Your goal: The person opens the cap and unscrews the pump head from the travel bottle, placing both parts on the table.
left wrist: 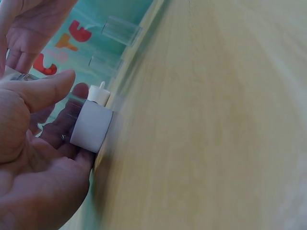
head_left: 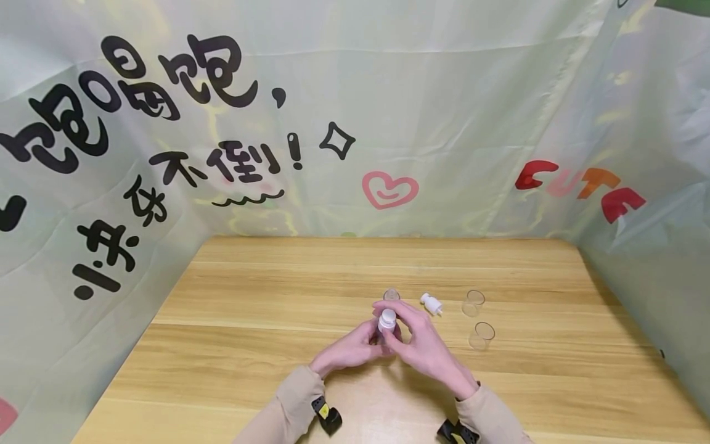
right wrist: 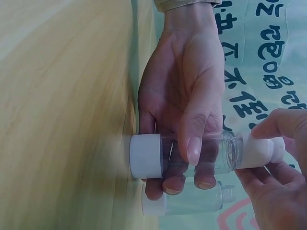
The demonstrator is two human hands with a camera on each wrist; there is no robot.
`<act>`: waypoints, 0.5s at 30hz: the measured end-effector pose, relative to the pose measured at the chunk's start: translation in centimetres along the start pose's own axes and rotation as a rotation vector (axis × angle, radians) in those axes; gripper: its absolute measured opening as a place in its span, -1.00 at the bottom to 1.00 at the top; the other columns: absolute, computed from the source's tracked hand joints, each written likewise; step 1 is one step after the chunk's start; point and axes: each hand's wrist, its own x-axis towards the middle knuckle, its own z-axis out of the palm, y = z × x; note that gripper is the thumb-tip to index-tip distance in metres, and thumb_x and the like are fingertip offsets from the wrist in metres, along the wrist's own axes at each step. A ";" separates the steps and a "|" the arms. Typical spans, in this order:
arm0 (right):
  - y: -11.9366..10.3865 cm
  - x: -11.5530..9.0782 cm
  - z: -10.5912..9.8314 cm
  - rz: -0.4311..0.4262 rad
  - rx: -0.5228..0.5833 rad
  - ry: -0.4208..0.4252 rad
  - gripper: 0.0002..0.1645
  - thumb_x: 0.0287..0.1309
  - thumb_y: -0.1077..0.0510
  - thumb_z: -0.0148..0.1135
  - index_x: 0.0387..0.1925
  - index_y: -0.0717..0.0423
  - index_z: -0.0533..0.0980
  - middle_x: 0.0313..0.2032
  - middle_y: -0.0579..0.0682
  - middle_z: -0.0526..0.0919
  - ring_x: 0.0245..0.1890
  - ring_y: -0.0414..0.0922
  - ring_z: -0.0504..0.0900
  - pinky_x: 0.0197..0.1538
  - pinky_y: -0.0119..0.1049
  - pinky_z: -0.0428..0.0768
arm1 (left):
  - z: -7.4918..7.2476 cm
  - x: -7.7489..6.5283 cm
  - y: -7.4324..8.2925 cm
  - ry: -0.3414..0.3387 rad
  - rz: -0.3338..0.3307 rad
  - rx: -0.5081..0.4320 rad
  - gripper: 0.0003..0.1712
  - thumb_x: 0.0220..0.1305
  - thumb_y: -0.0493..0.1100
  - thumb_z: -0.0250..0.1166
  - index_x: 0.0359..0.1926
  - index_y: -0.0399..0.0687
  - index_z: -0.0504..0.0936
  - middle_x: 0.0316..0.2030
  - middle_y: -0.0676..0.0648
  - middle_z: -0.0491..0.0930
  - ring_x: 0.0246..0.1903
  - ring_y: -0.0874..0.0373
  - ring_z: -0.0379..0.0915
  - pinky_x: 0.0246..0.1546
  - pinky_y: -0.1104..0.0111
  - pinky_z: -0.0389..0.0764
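My left hand (head_left: 352,347) grips a clear bottle (right wrist: 218,153) with a white base (right wrist: 145,155). The thumb lies along one side and the fingers wrap the other. In the right wrist view, my right hand (right wrist: 283,184) pinches a white bottle top (right wrist: 256,152) right at the bottle's mouth. From the head view that top shows between both hands, with the bottle mostly hidden below it. Just beyond stands a second clear bottle (head_left: 391,295) without a top, its white base visible in the right wrist view. A loose white bottle top (head_left: 431,304) lies right of it.
Two clear, cup-like covers, one farther (head_left: 473,303) and one nearer (head_left: 481,337), stand on the wooden table (head_left: 249,296) to the right of my hands. Printed cloth walls (head_left: 455,123) enclose the table's back and sides.
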 end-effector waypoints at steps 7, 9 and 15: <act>0.0 0.1 0.2 -0.025 0.017 0.001 -0.39 -0.08 0.54 0.33 0.07 0.14 0.57 -0.15 0.02 0.76 -0.11 -0.02 0.71 0.06 -0.23 0.66 | -0.1 0.1 -0.2 -0.003 0.029 0.020 -0.67 0.30 -0.33 0.24 0.07 -0.28 0.49 -0.02 -0.28 0.56 -0.04 0.33 0.44 0.21 0.40 0.44; 0.0 0.2 0.3 -0.026 0.021 0.001 -0.39 -0.08 0.55 0.32 0.07 0.14 0.57 -0.15 0.01 0.75 -0.11 -0.02 0.71 0.05 -0.25 0.66 | -0.1 0.1 -0.3 -0.003 0.034 0.021 -0.67 0.29 -0.33 0.24 0.07 -0.28 0.50 -0.02 -0.29 0.56 -0.04 0.33 0.44 0.20 0.40 0.44; 0.0 0.1 0.3 -0.016 0.026 0.001 -0.39 -0.07 0.54 0.33 0.07 0.14 0.56 -0.14 0.03 0.75 -0.10 -0.02 0.71 0.06 -0.25 0.66 | -0.1 0.0 -0.1 -0.004 0.028 0.026 -0.62 0.29 -0.33 0.24 0.12 -0.28 0.48 0.01 -0.29 0.56 -0.02 0.34 0.45 0.22 0.41 0.44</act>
